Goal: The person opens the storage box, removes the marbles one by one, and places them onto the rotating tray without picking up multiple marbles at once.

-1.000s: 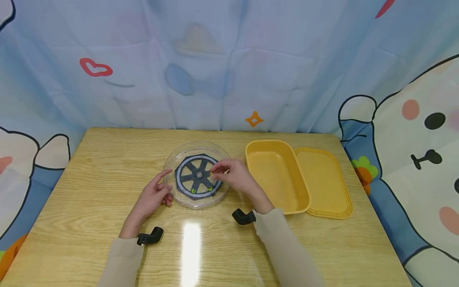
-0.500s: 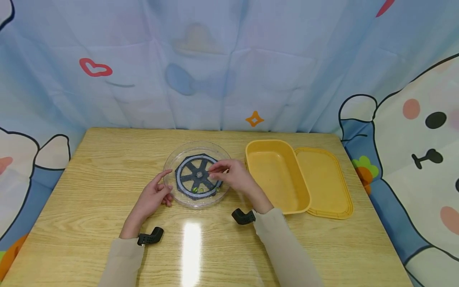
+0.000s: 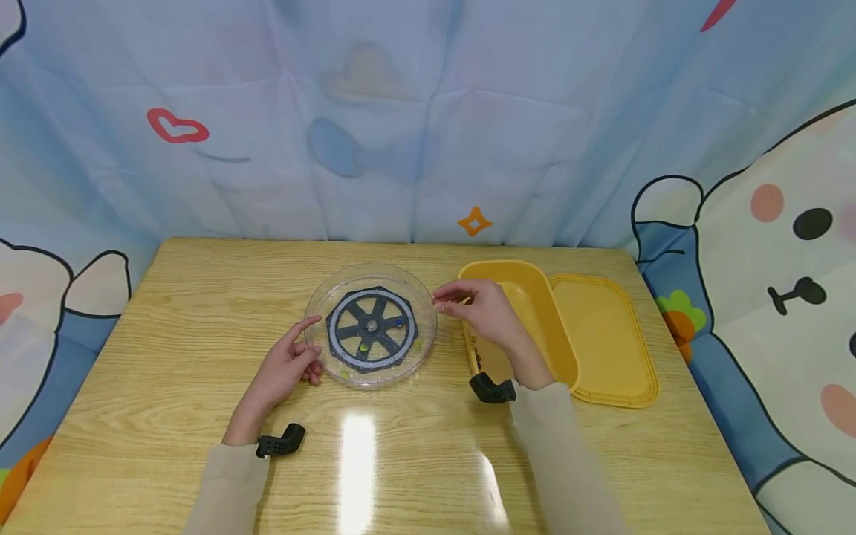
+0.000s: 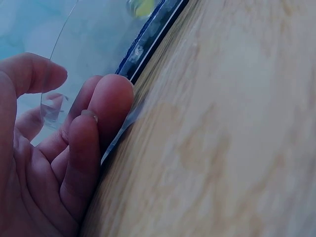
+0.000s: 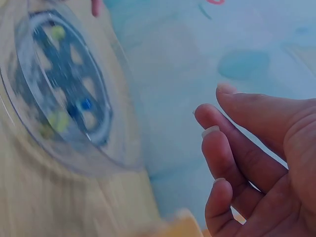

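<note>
A round clear plastic dish (image 3: 428, 297) lies on the table, with a dark six-spoked wheel shape and a pale ring (image 3: 371, 325) in it. A small blue ball (image 3: 399, 323) sits on a right-hand spoke, and a yellow-green ball (image 3: 363, 348) on a lower one. My left hand (image 3: 284, 368) rests at the dish's left rim, thumb and index finger touching it, other fingers loosely bent. My right hand (image 3: 491, 312) hovers between the dish and the yellow box (image 3: 568, 349). In the right wrist view a gap separates its thumb (image 5: 256, 111) from its fingers, with nothing seen between.
The yellow box stands right of the dish, with small dark things (image 3: 477, 357) along its left wall. A flat yellow lid (image 3: 605, 338) lies against its right side. Behind the wooden table (image 3: 221, 290) hangs a blue printed curtain (image 3: 374, 111).
My right hand has moved right, from over the wheel to the near side of the yellow box. The blue ball now shows on the spoke; yellow-green balls have shifted. My left hand stays.
</note>
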`<control>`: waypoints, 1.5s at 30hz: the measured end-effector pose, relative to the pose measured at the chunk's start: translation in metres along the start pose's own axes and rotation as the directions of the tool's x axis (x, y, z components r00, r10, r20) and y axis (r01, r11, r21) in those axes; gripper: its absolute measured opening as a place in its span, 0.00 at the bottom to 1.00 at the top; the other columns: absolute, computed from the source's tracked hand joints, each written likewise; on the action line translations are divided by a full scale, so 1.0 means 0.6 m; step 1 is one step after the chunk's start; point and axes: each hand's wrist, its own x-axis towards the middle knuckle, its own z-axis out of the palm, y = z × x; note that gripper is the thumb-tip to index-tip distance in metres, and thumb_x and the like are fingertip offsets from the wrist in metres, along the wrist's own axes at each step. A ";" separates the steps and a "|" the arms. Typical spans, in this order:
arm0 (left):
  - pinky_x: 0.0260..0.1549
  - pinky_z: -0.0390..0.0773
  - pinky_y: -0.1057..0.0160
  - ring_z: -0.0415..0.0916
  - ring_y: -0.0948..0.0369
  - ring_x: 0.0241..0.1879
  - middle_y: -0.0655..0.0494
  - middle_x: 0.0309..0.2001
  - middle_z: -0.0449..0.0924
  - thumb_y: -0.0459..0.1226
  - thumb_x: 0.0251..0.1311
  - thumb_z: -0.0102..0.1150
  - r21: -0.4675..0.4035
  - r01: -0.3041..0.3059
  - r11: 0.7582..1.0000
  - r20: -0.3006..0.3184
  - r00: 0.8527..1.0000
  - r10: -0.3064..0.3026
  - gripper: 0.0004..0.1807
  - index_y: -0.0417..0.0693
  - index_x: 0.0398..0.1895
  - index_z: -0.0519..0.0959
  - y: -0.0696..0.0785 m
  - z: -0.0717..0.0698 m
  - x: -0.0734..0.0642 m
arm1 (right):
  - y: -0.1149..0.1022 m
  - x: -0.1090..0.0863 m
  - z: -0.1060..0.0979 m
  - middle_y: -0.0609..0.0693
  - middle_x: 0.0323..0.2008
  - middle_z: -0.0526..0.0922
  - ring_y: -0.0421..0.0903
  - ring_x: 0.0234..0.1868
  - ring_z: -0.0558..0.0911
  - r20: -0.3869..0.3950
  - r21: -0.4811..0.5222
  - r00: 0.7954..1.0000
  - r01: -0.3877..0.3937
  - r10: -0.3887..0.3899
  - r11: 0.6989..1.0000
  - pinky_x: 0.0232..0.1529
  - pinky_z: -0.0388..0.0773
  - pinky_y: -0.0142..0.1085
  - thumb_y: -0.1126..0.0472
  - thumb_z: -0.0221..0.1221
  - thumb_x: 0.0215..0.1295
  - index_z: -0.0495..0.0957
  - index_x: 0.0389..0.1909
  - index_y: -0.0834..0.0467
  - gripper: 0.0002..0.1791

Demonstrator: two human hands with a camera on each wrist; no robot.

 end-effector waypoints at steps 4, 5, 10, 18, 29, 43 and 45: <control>0.26 0.84 0.56 0.80 0.53 0.21 0.42 0.25 0.78 0.33 0.74 0.51 -0.002 -0.003 1.000 0.002 1.000 0.003 0.30 0.51 0.77 0.59 -0.001 0.000 0.000 | 0.019 -0.001 -0.038 0.52 0.41 0.87 0.56 0.40 0.83 -0.009 0.002 1.000 0.005 -0.005 1.000 0.43 0.82 0.51 0.61 0.67 0.65 0.85 0.47 0.61 0.12; 0.26 0.84 0.56 0.80 0.53 0.21 0.42 0.25 0.78 0.33 0.74 0.50 -0.002 -0.004 1.000 0.002 1.000 0.004 0.30 0.51 0.77 0.59 0.000 0.000 0.000 | 0.023 -0.001 -0.047 0.53 0.41 0.87 0.56 0.41 0.83 -0.009 0.008 1.000 0.005 -0.004 1.000 0.43 0.82 0.50 0.62 0.66 0.65 0.85 0.47 0.63 0.12; 0.26 0.84 0.56 0.79 0.53 0.21 0.42 0.25 0.78 0.33 0.74 0.51 -0.003 -0.005 1.000 0.001 1.000 0.005 0.30 0.52 0.77 0.59 0.000 -0.001 0.000 | 0.052 0.002 -0.082 0.56 0.42 0.87 0.50 0.42 0.83 -0.001 -0.025 1.000 -0.014 0.014 1.000 0.42 0.81 0.36 0.64 0.66 0.65 0.84 0.48 0.66 0.13; 0.26 0.84 0.57 0.79 0.53 0.21 0.41 0.26 0.78 0.33 0.74 0.51 0.001 -0.002 1.000 0.001 1.000 0.002 0.30 0.52 0.76 0.60 -0.005 -0.002 0.001 | 0.090 0.012 -0.105 0.58 0.44 0.86 0.51 0.44 0.84 0.118 -0.070 0.987 -0.100 0.108 0.993 0.45 0.80 0.34 0.67 0.65 0.65 0.84 0.48 0.68 0.12; 0.26 0.84 0.59 0.80 0.53 0.21 0.43 0.25 0.78 0.33 0.74 0.51 0.008 -0.003 1.000 -0.004 1.000 0.003 0.30 0.51 0.76 0.60 -0.005 -0.002 0.001 | 0.140 0.022 -0.096 0.49 0.44 0.86 0.45 0.44 0.80 0.433 -0.170 0.865 -0.197 0.253 0.966 0.53 0.74 0.39 0.62 0.69 0.61 0.85 0.48 0.60 0.14; 0.25 0.84 0.59 0.80 0.53 0.21 0.44 0.24 0.78 0.32 0.73 0.51 0.020 -0.009 1.000 -0.011 1.000 0.009 0.30 0.51 0.76 0.60 0.000 0.001 -0.002 | 0.145 0.025 -0.077 0.47 0.35 0.84 0.45 0.35 0.77 0.413 -0.241 0.868 -0.189 0.276 0.952 0.41 0.74 0.36 0.62 0.72 0.57 0.86 0.40 0.60 0.11; 0.25 0.84 0.58 0.80 0.53 0.21 0.44 0.24 0.78 0.33 0.73 0.51 0.019 -0.013 1.000 -0.008 1.000 0.013 0.30 0.50 0.76 0.60 0.000 0.001 -0.002 | 0.144 0.025 -0.077 0.47 0.35 0.84 0.44 0.35 0.77 0.412 -0.244 0.869 -0.185 0.275 0.952 0.41 0.74 0.36 0.62 0.72 0.57 0.86 0.40 0.60 0.11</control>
